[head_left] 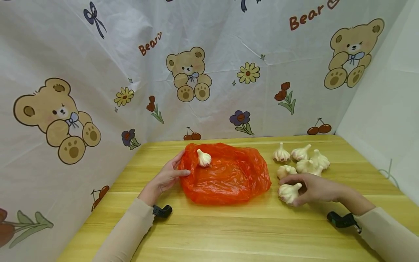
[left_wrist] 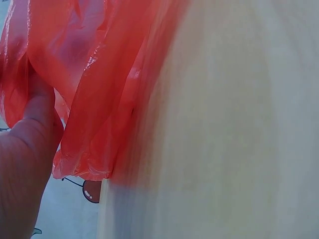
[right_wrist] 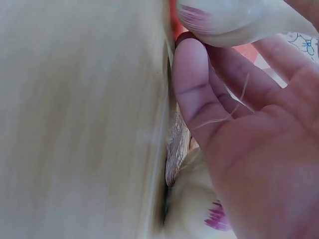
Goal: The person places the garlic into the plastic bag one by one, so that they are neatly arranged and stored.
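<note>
A red plastic bag (head_left: pixel 226 193) lies spread on the table with its mouth facing up. One garlic bulb (head_left: pixel 204 159) rests inside it, near the left rim. My left hand (head_left: pixel 167 176) pinches the bag's left edge; in the left wrist view the thumb (left_wrist: pixel 40 102) lies against the red film. To the right of the bag, my right hand (head_left: pixel 315 189) grips another garlic bulb (head_left: pixel 289 193) between thumb and fingers. That bulb also shows at the top of the right wrist view, with a purple mark. Whether it touches the table I cannot tell.
Several more garlic bulbs (head_left: pixel 281 153) stand grouped behind my right hand, some touching each other. A bear-print cloth (head_left: pixel 216 109) hangs behind and left of the wooden table (head_left: pixel 209 233). A white wall (head_left: pixel 376 120) rises on the right, with a thin cable (head_left: pixel 389 174) near it.
</note>
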### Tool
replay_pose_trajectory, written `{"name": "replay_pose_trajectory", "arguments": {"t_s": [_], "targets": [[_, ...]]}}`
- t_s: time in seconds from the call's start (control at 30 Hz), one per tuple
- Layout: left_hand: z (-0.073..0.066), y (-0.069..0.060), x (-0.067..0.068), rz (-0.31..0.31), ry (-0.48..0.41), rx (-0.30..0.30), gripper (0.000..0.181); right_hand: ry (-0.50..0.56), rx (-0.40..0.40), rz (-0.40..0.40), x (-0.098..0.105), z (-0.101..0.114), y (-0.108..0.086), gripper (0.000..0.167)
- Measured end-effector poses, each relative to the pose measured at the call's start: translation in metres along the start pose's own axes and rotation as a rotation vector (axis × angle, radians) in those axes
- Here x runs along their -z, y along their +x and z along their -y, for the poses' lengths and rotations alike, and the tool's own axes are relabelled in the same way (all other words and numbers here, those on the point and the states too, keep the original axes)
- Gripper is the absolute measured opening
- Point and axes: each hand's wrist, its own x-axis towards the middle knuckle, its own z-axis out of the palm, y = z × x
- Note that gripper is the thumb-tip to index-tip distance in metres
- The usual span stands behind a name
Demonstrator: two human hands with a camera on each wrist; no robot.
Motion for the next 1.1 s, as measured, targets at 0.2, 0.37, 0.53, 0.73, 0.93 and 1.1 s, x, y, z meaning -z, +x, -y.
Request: {"name": "replay_pose_trajectory", "arguments": {"t_s": [0.2, 0.37, 0.53, 0.73, 0.93, 1.1], "targets": [[0.0, 0.001, 0.0, 0.002, -0.004, -0.001, 0.1, 0.042, 0.025, 0.002, -0.001, -0.002, 0.002, 0.057], [0.001, 0.0, 0.0, 0.002, 0.005, -0.001, 0.099, 0.04, 0.0, -0.02, -0.001, -0.001, 0.001, 0.055], [0.0, -0.001, -0.001, -0.002, 0.004, 0.005, 0.099, 0.057, 0.029, -0.026, 0.001, 0.002, 0.0, 0.053], [0.0, 0.0, 0.0, -0.022, 0.0, 0.012, 0.099, 0.069, 0.098, -0.049, 0.007, 0.008, 0.001, 0.048], [0.0, 0.0, -0.001, -0.019, -0.004, 0.012, 0.099, 0.122, 0.097, -0.03, 0.011, 0.015, 0.001, 0.045], [0.0, 0.0, -0.001, -0.007, -0.005, 0.003, 0.099, 0.209, 0.079, -0.02, 0.014, 0.02, 0.001, 0.044]]}}
